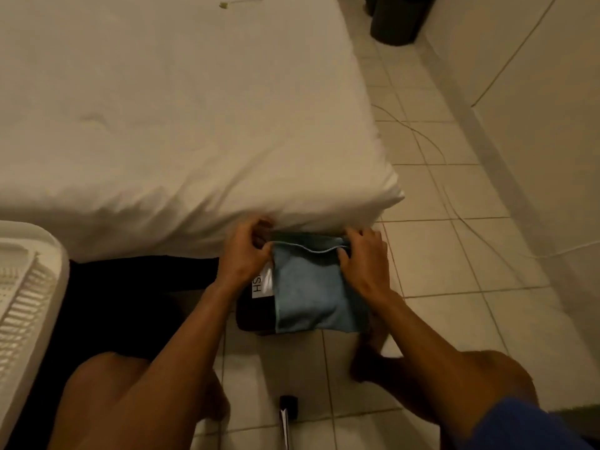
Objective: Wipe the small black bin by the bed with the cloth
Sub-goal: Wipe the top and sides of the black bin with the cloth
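At the far left edge of the frame a white slatted laundry basket (22, 287) shows only its rim and one wall; its inside is out of view, so what it holds cannot be told. The white-sheeted bed (178, 125) fills the upper left and centre.

Just below the bed's near corner, at lower centre, the small black bin (255, 315) sits on the tiled floor (454, 254), touching or nearly touching the mattress edge. A white label (259, 284) with dark letters shows on its left face. The blue cloth (311, 293) is draped over most of it, from the top rim down the near side, so the bin's opening and any contents are hidden.

The left hand (245, 254) has its fingers curled shut on the cloth's upper left corner at the rim; the right hand (363, 264) presses down with its fingers (344, 254) bent over the cloth's upper right edge, gripping it against the bin.

By my reading the wiping is under way: the cloth is on the bin, yet the left face with the label and the lower left strip are bare, so those sides appear left to do.

In the upper right corner a second, larger dark bin (396, 17) stands well apart by the wall; its inside is not visible either.
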